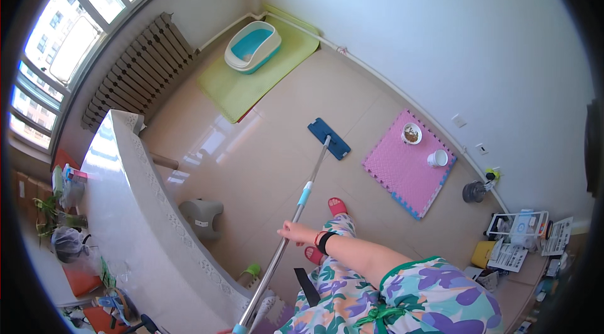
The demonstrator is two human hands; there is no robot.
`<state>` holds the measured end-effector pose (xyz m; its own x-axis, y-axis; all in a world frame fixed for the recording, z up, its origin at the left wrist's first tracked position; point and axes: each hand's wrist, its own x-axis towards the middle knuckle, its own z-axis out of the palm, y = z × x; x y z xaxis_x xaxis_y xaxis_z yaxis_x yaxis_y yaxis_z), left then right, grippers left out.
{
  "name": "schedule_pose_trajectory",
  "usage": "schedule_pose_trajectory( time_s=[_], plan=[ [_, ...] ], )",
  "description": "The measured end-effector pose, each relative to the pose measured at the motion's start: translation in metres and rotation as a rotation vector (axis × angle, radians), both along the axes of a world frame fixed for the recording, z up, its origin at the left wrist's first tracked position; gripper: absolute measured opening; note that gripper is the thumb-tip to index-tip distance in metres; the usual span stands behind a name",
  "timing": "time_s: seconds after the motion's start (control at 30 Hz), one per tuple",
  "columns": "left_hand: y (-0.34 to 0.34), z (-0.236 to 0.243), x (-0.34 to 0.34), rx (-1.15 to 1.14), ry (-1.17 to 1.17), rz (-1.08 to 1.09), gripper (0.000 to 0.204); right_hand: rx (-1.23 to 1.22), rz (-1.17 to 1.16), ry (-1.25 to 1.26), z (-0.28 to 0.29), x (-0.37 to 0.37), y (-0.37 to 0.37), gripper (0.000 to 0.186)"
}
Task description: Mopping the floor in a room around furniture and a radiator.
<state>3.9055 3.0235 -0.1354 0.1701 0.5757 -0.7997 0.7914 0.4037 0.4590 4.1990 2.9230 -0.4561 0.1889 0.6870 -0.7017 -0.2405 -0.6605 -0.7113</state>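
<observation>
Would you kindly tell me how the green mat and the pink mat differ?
The green mat has straight edges; the pink mat has jagged ones, partly blue. The green mat bears a blue-and-white litter box, while the pink mat bears a bowl and a tub. Both lie on the floor beside the wall.

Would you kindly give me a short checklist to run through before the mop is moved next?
1. Right hand closed around the mop pole: ok.
2. Left hand firmly gripping: cannot tell; only a sliver shows at the lower edge.
3. Mop head apart from the pink mat: ok, bare floor lies between them.
4. Mop head apart from the red slippers: ok.
5. Floor beside the table free of objects: not ok; a grey plastic item stands there.
6. Floor dry underfoot: cannot tell; it is glossy and reflects light.
</observation>
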Motion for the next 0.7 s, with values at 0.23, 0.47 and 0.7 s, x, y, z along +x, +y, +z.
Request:
schedule_pose_trajectory(
  time_s=[0.23, 0.47, 0.7],
  plan=[
    [0.025, -0.039, 0.133, 0.078, -0.207, -0.391, 0.024, -0.05, -0.494, -0.111, -0.021, 0.112, -0.017, 0.029],
    [0.02, -0.046, 0.322, 0.026, -0.11, -0.446, 0.032, 0.075, -1.081, -0.177, -0.074, 0.246, -0.036, 0.039],
    [0.091, -0.048, 0.418, 0.155, -0.271, -0.228, 0.011, 0.115, -1.08, 0.126, -0.024, 0.333, 0.023, 0.061]
  ],
)
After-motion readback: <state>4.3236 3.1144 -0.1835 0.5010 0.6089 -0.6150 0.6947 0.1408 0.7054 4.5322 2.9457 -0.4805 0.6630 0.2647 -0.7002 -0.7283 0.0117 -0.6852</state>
